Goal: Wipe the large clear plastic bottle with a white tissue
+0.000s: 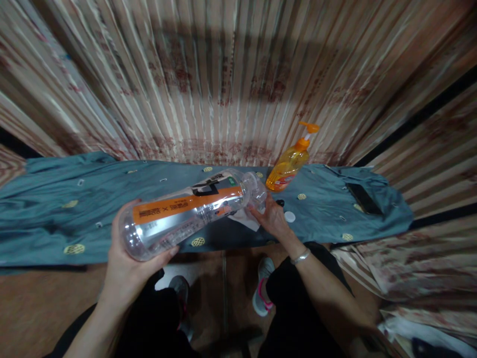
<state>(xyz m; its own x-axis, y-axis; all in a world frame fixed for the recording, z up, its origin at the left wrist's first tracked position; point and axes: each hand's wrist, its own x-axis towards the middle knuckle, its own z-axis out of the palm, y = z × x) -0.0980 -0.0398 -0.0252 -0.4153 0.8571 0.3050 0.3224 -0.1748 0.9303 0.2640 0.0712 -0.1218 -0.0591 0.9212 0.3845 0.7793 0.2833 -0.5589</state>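
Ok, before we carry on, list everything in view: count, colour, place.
Bottle: 1, clear with orange label, tilted, between the hands
Cup-like piece: 1, clear, at the bottle's neck
Pump bottle: 1, orange, on the cloth's far side
Paper: 1, white, beneath the bottle's neck
Disc: 1, white, right of the right hand
Small object: 1, black, unclear, behind the right hand
Phone-like slab: 1, dark, cloth's right end
Cloth: teal, yellow patches, across the middle
Curtains: beige, reddish print, behind and at the sides
Floor: brown, below
Shoes: 2, greyish, on the floor
Bracelet: 1, silver, right wrist
Left hand: 1, grip round the bottle's base
Right hand: 1, grip on the cup-like piece
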